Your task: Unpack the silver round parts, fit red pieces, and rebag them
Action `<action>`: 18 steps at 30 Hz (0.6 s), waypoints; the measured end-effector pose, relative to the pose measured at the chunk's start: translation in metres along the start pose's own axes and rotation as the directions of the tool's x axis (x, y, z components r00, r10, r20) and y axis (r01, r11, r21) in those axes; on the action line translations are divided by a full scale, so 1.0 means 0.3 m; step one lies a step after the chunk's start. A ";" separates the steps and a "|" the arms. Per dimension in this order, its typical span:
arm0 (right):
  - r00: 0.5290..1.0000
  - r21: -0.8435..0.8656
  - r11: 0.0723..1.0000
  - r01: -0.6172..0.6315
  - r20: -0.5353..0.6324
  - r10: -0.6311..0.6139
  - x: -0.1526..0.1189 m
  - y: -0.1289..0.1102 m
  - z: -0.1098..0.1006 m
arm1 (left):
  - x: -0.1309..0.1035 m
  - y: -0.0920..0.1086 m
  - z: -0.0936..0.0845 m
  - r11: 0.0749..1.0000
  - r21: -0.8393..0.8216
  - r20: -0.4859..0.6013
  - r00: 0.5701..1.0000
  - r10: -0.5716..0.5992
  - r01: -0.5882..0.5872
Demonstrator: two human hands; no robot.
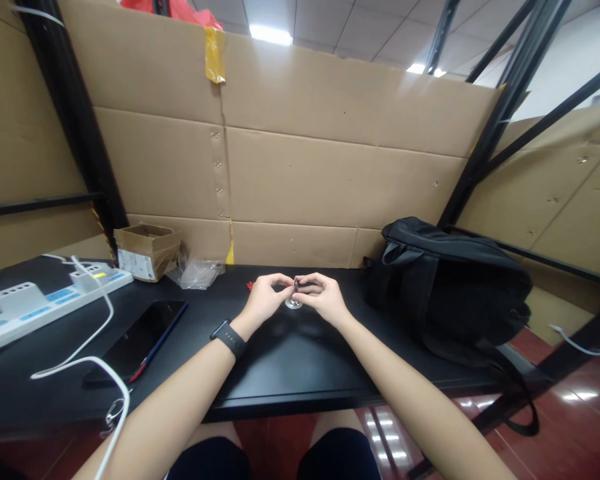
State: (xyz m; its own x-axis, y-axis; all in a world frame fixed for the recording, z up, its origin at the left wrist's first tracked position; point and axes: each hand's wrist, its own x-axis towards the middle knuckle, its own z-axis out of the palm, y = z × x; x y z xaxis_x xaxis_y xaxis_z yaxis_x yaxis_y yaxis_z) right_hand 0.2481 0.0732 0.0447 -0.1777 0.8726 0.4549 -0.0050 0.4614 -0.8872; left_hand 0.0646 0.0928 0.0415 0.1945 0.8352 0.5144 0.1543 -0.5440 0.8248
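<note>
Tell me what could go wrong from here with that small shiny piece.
The small shiny piece sits between the left grip and the right grip, at the fingertips, so it could slip. The white cable loops close to the left forearm and might snag. The red item beside the left grip could get knocked.

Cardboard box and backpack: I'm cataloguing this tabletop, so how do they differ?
The cardboard box is brown; the backpack is black. The box looks smaller and stiff, the backpack larger and soft. The box is at left, the backpack at right. Both rest on the black table.
</note>
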 end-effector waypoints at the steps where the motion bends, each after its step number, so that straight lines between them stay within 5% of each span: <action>1: 1.000 0.006 1.000 0.000 0.003 0.000 0.000 0.000 0.000 | 0.001 -0.002 0.000 1.000 -0.012 0.003 1.000 -0.006 0.006; 9: 1.000 0.012 1.000 -0.025 0.000 0.025 -0.001 0.000 0.004 | -0.006 0.005 -0.005 0.996 0.033 -0.028 0.996 0.081 -0.080; 18: 1.000 0.011 1.000 -0.005 -0.001 0.005 0.001 0.007 0.003 | -0.007 0.020 -0.010 0.990 0.136 0.039 0.999 0.030 -0.035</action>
State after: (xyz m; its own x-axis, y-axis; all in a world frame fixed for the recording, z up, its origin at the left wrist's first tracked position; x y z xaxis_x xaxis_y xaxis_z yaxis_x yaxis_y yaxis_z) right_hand 0.2471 0.0743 0.0428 -0.1770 0.8752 0.4501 -0.0150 0.4549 -0.8904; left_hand 0.0622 0.0881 0.0460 0.2365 0.8145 0.5298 0.2778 -0.5792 0.7664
